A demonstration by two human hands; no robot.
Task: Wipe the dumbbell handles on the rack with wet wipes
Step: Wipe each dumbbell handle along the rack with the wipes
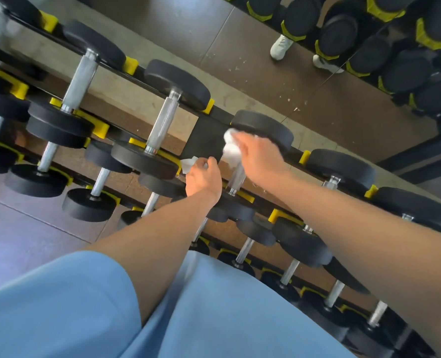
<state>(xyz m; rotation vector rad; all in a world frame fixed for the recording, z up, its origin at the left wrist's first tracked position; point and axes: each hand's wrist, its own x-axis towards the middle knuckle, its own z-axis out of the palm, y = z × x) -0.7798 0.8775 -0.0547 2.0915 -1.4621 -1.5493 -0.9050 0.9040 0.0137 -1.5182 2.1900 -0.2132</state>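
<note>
A tiered rack [209,140] with yellow cradles holds several black dumbbells with silver handles. My right hand [259,157] presses a crumpled white wet wipe [231,148] around the upper part of one dumbbell's handle [236,179], just below its far black head [263,127]. My left hand [203,177] is closed beside that handle, with another piece of white wipe [188,164] sticking out of its fist. The neighbouring dumbbell handle [162,122] to the left stands bare.
Lower tiers carry smaller dumbbells [90,202] running toward the bottom right. A wall mirror [317,81] behind the rack reflects dumbbells and white shoes [281,46]. Brown floor tiles [20,228] lie to the left. My blue shirt [110,319] fills the lower frame.
</note>
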